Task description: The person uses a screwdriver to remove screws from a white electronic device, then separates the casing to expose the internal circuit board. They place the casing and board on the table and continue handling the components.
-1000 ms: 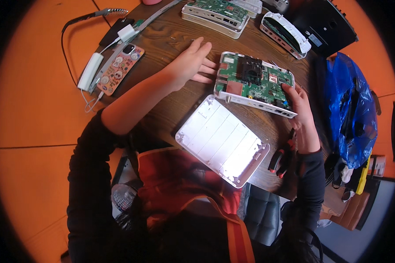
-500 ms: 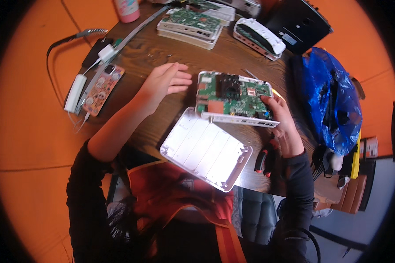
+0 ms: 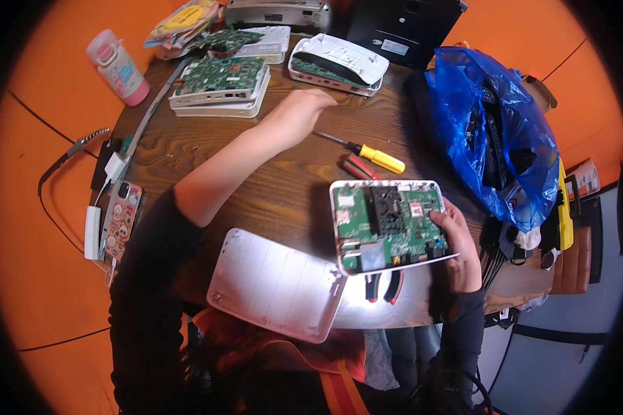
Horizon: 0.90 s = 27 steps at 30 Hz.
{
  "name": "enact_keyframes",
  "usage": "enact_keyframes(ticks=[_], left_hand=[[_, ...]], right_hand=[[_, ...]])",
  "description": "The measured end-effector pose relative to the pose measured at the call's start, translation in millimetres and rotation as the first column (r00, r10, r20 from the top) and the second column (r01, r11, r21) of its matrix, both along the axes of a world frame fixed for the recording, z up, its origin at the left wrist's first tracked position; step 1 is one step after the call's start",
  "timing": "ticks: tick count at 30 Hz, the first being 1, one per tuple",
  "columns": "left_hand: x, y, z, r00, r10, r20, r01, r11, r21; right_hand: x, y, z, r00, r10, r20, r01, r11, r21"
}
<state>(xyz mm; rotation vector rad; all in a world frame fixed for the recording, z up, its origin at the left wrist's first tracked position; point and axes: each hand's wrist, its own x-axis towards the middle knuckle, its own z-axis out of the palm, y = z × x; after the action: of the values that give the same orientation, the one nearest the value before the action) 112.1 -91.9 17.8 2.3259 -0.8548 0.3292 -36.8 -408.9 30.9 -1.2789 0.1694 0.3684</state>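
My right hand [image 3: 462, 243] grips the right edge of an opened white router case [image 3: 335, 221], thumb on top. Inside it lies a green circuit board [image 3: 356, 232] with a black heat sink [image 3: 387, 209]. My left hand [image 3: 301, 119] is raised over the table's far middle, holding nothing, its fingers stretched toward the right. Beyond it stands another white device [image 3: 339, 62] with its cover tilted on top. A yellow-handled screwdriver [image 3: 382, 158] lies between my hands, beside a red-handled tool [image 3: 358, 167]. The loose white cover [image 3: 277, 283] rests inside up at the near edge.
Pliers [image 3: 384, 287] lie partly under the held case. A blue plastic bag [image 3: 491, 138] fills the right side, before a black box [image 3: 401, 31]. Stacked boards and cases [image 3: 218, 86] stand far left, near a pink bottle [image 3: 120, 69]. A phone [image 3: 122, 221] and cables lie left.
The view has shifted. My left hand has moved from beside the held case to farther over the table. My right hand has tilted the case, showing more of its board; the screwdriver is now uncovered.
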Motion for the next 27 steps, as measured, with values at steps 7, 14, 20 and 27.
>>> enact_keyframes(ticks=[7, 14, 20, 27], left_hand=[[54, -47, -21, 0.997, -0.081, -0.014, 0.082, 0.971, 0.226], [67, -92, -32, 0.880, -0.113, 0.462, -0.095, 0.910, 0.404], [54, -102, -22, 0.945, 0.047, 0.322, -0.207, 0.851, 0.483], [-11, -13, 13, 0.989, 0.134, 0.056, -0.113, 0.952, -0.285]], right_hand=[[-2, -7, -5, 0.990, 0.134, -0.035, -0.135, 0.990, -0.045], [-12, -4, -10, 0.978, 0.209, -0.012, -0.208, 0.969, -0.136], [-13, -8, -17, 0.984, 0.174, -0.043, -0.176, 0.982, -0.063], [-9, -15, -26, 0.995, 0.097, -0.020, -0.098, 0.995, -0.024]])
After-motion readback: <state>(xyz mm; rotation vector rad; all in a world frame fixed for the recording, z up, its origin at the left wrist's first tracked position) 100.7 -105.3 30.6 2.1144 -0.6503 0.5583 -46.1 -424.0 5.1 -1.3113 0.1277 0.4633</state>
